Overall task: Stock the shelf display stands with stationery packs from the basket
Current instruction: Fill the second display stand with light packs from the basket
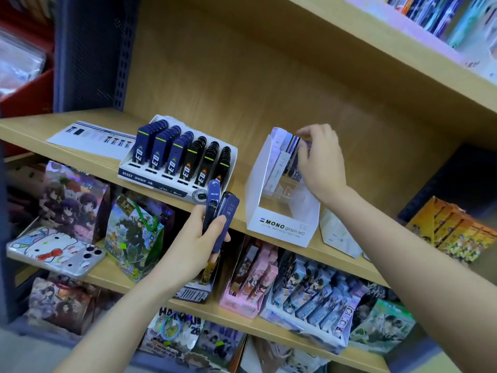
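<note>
Wooden shelf [242,170]: white MONO stand [282,224] right, holding few lead packs [279,157]; your right hand [320,162] pinches one. Left hand [199,238] grips blue packs [223,208].

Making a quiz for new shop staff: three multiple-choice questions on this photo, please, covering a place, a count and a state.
1. Where is the right hand?
A) on the paper sheet
B) at the packs in the white MONO stand
C) on the shelf below

2. How many rows of black packs does the blue-and-black stand hold?
A) two
B) three
C) five

3. The left hand is:
A) open, holding nothing
B) curled, holding nothing
C) gripping dark blue packs

Answers: 1B, its fingers reach into that stand; 2B, three black rows beside three blue; 3C, fingers curl round them.
</note>
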{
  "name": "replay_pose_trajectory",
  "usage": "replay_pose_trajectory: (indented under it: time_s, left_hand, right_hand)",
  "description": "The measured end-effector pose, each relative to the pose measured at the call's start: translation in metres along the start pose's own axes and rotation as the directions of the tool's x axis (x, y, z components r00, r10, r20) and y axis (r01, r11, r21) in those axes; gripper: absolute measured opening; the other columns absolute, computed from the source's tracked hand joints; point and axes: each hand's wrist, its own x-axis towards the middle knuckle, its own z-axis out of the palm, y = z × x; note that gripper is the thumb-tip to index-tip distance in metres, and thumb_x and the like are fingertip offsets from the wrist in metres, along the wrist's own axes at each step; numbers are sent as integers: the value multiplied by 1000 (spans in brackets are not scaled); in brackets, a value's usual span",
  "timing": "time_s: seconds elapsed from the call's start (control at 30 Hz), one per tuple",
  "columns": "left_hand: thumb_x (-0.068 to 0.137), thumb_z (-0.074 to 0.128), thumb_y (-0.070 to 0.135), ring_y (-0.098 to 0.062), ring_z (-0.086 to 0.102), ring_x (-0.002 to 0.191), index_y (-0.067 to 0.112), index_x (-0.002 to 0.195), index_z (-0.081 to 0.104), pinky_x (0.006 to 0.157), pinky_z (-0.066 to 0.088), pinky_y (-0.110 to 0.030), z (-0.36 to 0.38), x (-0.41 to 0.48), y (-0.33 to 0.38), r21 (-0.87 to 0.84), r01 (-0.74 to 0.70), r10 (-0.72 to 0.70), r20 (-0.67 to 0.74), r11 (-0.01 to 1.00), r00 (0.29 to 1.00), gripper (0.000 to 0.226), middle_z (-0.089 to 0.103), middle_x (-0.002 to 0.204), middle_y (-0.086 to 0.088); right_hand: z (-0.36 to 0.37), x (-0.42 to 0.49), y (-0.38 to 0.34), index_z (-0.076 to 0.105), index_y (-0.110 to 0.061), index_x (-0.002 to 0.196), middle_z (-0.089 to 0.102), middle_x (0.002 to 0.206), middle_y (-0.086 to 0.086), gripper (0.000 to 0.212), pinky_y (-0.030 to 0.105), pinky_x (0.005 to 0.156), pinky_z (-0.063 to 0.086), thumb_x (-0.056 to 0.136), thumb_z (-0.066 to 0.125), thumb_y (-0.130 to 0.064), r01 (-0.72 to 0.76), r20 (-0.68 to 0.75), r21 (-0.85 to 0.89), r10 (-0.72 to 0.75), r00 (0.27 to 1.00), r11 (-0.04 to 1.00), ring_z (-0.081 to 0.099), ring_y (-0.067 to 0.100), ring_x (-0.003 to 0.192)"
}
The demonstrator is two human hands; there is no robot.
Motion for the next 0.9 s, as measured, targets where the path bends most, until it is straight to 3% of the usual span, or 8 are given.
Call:
replay_pose_trajectory:
  time_s: [0.07, 0.13, 0.27, 0.4, 0.47, 0.67, 0.8, 0.9]
  left_hand:
    - [101, 38, 25, -12, 41, 46, 16, 99, 44, 41, 33, -15, 1, -3, 1, 3, 25, -25, 13, 1000, 1000, 11, 60, 80, -3]
    - [101, 38, 25, -12, 41, 45, 17, 98, 43, 41, 33, -15, 2, -6, 2, -4, 48, -48, 28, 999, 998, 10, 60, 80, -4]
    - [101, 39, 28, -10, 42, 46, 24, 100, 44, 48, 37, -21, 4, -12, 0, -8, 72, -71, 67, 997, 995, 6, 58, 78, -4]
    - [99, 43, 29, -9, 43, 47, 26, 101, 45, 51, 36, -26, 5, -18, -3, 5, 53, -53, 81, 999, 995, 4, 58, 74, -1]
    - [99, 43, 29, -8, 43, 47, 25, 100, 45, 49, 35, -24, 5, -21, -1, -11, 47, -46, 73, 999, 996, 4, 56, 72, -1]
    - [100, 42, 26, -9, 34, 44, 14, 105, 46, 42, 30, -15, 5, -29, 11, -17, -12, 12, -6, 1000, 1000, 14, 51, 77, -4]
    - [100, 42, 27, -10, 35, 45, 11, 102, 44, 42, 31, -15, 5, -28, 13, -1, -17, 17, -16, 1000, 1000, 16, 55, 80, -1]
    - [100, 43, 26, -9, 36, 43, 10, 100, 45, 41, 31, -15, 7, -26, 11, 11, -6, 6, -12, 1000, 1000, 16, 55, 77, 0]
  right_hand:
    - [-8, -26, -18, 57, -13, 106, 54, 99, -5, 16, 18, 71, 39, 97, 43, -12, -41, 79, 200, 25, 997, 979, 49, 4, 82]
    - [-13, -56, -37, 56, -16, 101, 56, 90, -8, 11, 11, 62, 39, 98, 45, -16, -172, 278, 365, 69, 958, 915, 49, -3, 68]
    - [-16, -107, -66, 52, -15, 109, 62, 99, 5, 14, 10, 53, 45, 98, 48, -23, -544, 670, 459, 128, 731, 702, 59, -1, 63]
    - [-16, -117, -75, 54, -9, 108, 64, 84, 0, 18, 15, 57, 49, 94, 57, -21, -731, 757, 506, 171, 631, 457, 61, 5, 67]
    - [-17, -114, -75, 57, -7, 106, 65, 82, 0, 19, 13, 56, 48, 93, 60, -21, -762, 774, 496, 186, 606, 416, 60, 4, 68]
    - [-31, -106, -68, 49, -7, 103, 69, 91, 6, 15, 20, 67, 55, 95, 54, -19, -724, 717, 588, 183, 673, 360, 64, 6, 65]
    - [-47, -69, -37, 53, -16, 105, 68, 95, 3, 15, 20, 65, 54, 92, 59, -14, -544, 418, 647, 349, 839, 534, 68, 11, 61]
    - [-48, -33, -8, 52, -12, 103, 65, 102, 8, 12, 15, 58, 50, 93, 55, -7, -437, 178, 654, 436, 882, 617, 67, 13, 63]
